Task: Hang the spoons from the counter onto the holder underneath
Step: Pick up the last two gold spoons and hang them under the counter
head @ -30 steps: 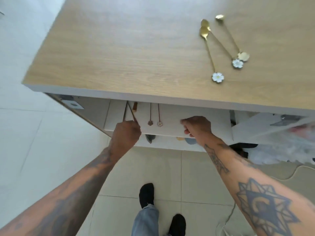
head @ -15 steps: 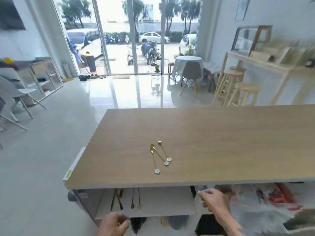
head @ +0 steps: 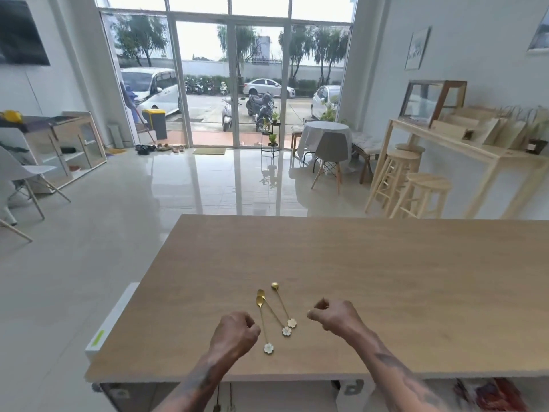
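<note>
Three slender gold spoons with flower-shaped ends (head: 274, 316) lie on the wooden worktop (head: 386, 278), at lower centre of the frame, handles pointed toward the person. The left hand (head: 236, 333) is nearer, its loosely curled grip empty just left of the nearest flower end (head: 268, 348); the right hand (head: 334, 318) is likewise curled on nothing.

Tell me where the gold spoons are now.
In the head view, three gold spoons lie on the wooden counter near its front edge, between the left hand and the right hand.

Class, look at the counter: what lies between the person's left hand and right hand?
In the head view, three gold spoons with flower-shaped ends lie on the wooden counter between the left hand and the right hand; neither hand touches them.
</note>
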A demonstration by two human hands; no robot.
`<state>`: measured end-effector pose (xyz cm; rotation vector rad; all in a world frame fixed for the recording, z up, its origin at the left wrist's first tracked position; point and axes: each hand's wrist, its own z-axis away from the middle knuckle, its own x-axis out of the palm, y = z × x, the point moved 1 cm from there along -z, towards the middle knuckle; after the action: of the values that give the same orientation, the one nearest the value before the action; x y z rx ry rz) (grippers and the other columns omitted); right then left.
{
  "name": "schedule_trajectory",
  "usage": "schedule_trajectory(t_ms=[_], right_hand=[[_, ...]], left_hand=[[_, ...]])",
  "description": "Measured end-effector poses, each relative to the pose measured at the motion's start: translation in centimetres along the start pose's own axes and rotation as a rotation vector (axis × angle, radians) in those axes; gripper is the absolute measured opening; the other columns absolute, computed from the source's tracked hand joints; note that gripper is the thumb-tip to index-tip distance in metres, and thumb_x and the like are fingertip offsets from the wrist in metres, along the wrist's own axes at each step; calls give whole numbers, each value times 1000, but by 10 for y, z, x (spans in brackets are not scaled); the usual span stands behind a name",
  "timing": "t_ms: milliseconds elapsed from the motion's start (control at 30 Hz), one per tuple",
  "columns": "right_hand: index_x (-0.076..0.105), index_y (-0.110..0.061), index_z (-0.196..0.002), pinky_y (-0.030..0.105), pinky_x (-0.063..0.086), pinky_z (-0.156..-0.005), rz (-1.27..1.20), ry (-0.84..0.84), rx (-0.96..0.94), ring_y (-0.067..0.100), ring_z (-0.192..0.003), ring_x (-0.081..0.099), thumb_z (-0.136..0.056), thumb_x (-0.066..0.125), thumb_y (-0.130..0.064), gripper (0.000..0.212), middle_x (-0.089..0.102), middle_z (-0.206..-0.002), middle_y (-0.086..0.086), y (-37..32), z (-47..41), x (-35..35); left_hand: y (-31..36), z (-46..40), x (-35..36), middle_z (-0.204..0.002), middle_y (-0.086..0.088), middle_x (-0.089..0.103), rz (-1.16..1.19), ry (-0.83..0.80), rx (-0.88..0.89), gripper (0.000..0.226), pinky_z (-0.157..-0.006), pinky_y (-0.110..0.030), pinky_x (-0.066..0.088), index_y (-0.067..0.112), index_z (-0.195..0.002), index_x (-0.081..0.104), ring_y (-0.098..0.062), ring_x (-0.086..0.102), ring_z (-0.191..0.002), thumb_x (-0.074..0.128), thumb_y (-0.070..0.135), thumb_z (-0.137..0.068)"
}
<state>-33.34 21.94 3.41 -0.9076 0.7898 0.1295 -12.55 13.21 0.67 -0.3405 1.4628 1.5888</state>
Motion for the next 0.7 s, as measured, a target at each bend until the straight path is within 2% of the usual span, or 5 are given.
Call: schedule_trajectory(t_ms=[133,267,400,467,700], right_hand=[[69,-16,-110,31,54,-85,189,-48,22,19,-100,66,-77,68,-40,41,69,-108,3,-21,-39,47],[53,-14,-133,34,45,-98,378,-20,28,25,-123,51,-81,66,-49,64,47,-136,9,-34,-68,83],[63,-13,-110,32,51,-91,521,46,15,20,-101,59,-92,60,-33,28,60,-110,5,-43,-91,90],[68,-15,-88,27,55,-81,607,63,0,19,-85,63,-95,56,-23,16,65,-87,0,-47,-101,87],[66,-12,-105,26,41,-68,677,29,-26,20,-93,65,-94,51,-17,19,61,-91,4,-49,-116,90]], left_hand=[[1,-36,23,-103,-4,72,-58,-78,-95,34,-79,-29,53,14,-105,68,-19,67,-95,63,44,-89],[0,-67,29,-103,-7,73,-165,-140,-104,43,-83,-33,56,12,-106,68,-24,69,-98,63,50,-87],[-6,-102,11,-58,5,52,-176,-170,-150,28,-49,-19,41,19,-61,56,-10,50,-53,67,30,-84],[-11,-120,2,-61,2,63,-151,-199,-199,18,-48,-20,45,13,-62,64,-13,60,-58,70,21,-77],[-26,-148,2,-48,-3,70,91,-379,-338,10,-38,-19,47,3,-67,75,-11,62,-34,80,5,-76]])
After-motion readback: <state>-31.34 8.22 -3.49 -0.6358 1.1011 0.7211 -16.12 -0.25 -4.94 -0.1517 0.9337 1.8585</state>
